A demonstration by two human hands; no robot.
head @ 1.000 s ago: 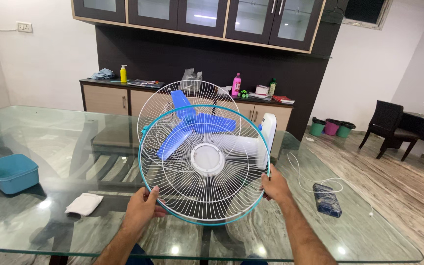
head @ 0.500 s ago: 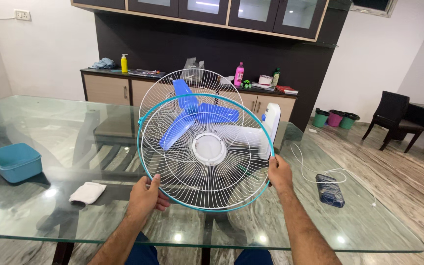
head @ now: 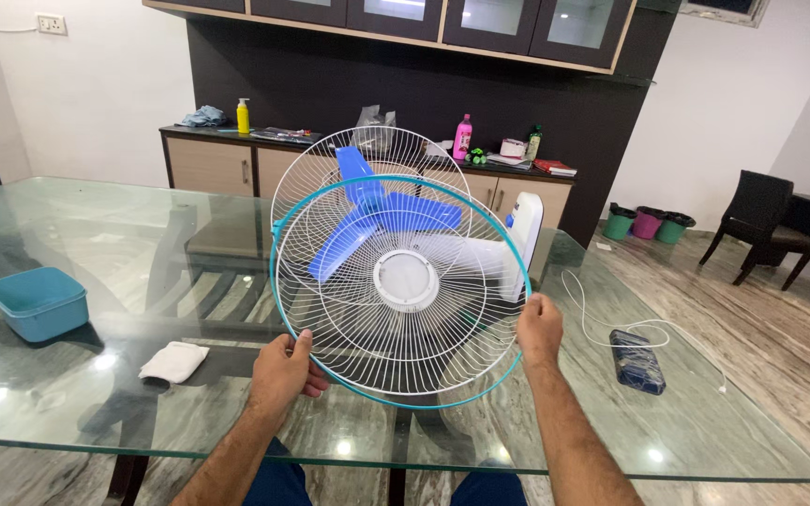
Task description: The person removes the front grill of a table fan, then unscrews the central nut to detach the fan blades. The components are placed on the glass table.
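I hold a round white wire fan grille with a teal rim point(head: 403, 281) upright over the glass table point(head: 96, 412). My left hand point(head: 283, 367) grips its lower left rim. My right hand point(head: 539, 328) grips the right rim. Behind the grille lies a white fan point(head: 494, 251) with blue blades point(head: 382, 217) and its rear wire guard point(head: 367, 150), resting on the table. The front grille is apart from the rear guard, a little lower and nearer to me.
A teal plastic tub point(head: 37, 302) and a folded white cloth point(head: 173, 361) sit on the table's left. A dark blue pouch point(head: 637, 360) and a white cord point(head: 611, 319) lie at right. A sideboard point(head: 236, 164) with bottles stands behind, a black chair point(head: 763, 225) at far right.
The view has tilted slightly down and the grille sits a little lower and closer to me. Both hands keep their hold on the rim.
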